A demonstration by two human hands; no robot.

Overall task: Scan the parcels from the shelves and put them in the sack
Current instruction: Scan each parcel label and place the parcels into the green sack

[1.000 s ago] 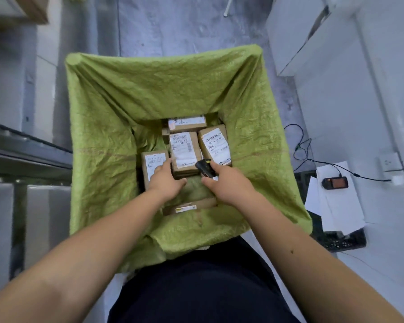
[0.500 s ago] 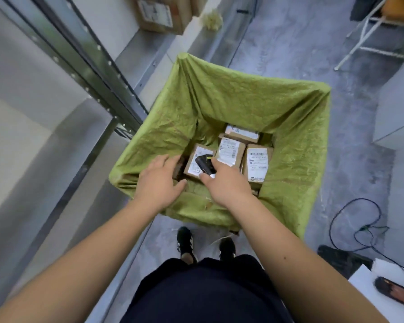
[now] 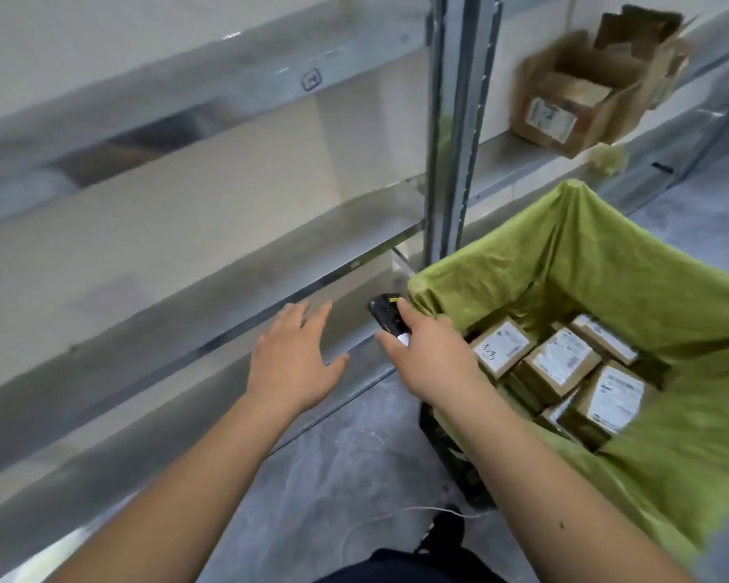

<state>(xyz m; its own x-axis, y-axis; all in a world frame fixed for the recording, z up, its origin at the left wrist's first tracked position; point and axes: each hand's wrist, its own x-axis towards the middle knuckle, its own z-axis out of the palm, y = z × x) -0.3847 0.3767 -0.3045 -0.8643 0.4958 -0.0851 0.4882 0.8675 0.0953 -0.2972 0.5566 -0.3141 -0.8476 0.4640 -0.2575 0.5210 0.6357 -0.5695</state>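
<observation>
A green sack [image 3: 632, 263] stands open at the right, with several brown labelled parcels [image 3: 560, 368] lying in its bottom. My right hand [image 3: 430, 351] hovers at the sack's left rim and grips a small black scanner [image 3: 386, 315]. My left hand [image 3: 293, 359] is spread flat with straight fingers and holds nothing, in front of the metal shelves [image 3: 228, 254] at the left. The shelf boards near my hands look bare.
An opened, torn cardboard box [image 3: 581, 90] with a label sits on a shelf at the upper right. A steel upright [image 3: 459, 119] stands between the shelf bays. Grey concrete floor [image 3: 346, 477] lies below, with a thin white cord across it and my shoe [image 3: 445, 528] on it.
The view has swung left from the sack to the shelves. Both hands have come out of the sack; the left hand let go of a parcel, and the right still holds the scanner.
</observation>
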